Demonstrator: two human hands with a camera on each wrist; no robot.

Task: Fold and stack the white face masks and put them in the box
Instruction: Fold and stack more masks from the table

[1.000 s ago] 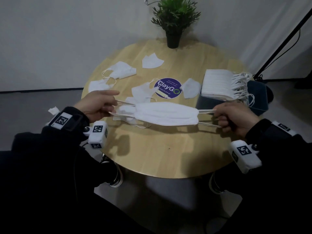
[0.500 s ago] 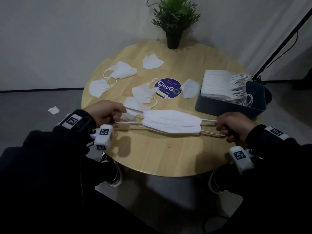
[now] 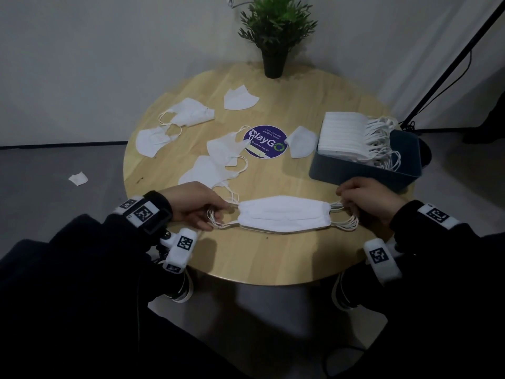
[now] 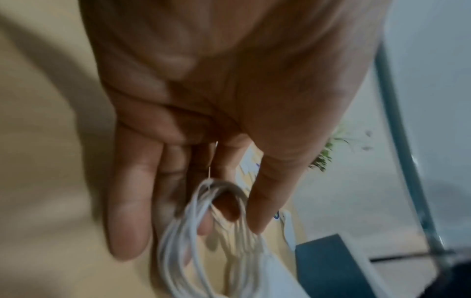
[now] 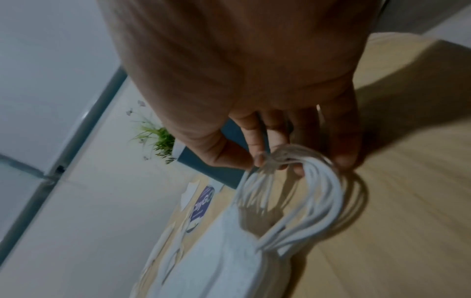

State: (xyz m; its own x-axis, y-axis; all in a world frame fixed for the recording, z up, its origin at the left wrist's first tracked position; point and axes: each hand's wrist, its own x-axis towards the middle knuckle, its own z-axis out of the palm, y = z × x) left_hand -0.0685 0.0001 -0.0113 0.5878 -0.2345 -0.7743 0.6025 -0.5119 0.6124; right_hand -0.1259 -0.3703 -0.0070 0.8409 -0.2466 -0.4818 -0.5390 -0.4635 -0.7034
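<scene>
Stack: several folded white masks (image 3: 284, 216) lie flat near the table's (image 3: 273, 258) front edge.
Left hand (image 3: 195, 205): thumb and fingers pinch the left ear loops (image 4: 216, 217).
Right hand (image 3: 367, 201): fingertips pinch the right ear loops (image 5: 305, 181).
Box (image 3: 363, 170): dark blue, at the right rim, just behind the right hand, holding a row of folded masks (image 3: 343, 135).
Technique: judged best to keep both loop bundles evenly taut so the layers stay aligned.
Clearance: bare wood lies before the stack; unfolded masks (image 3: 210, 170) crowd the left rear; the box's near wall must be cleared.
</scene>
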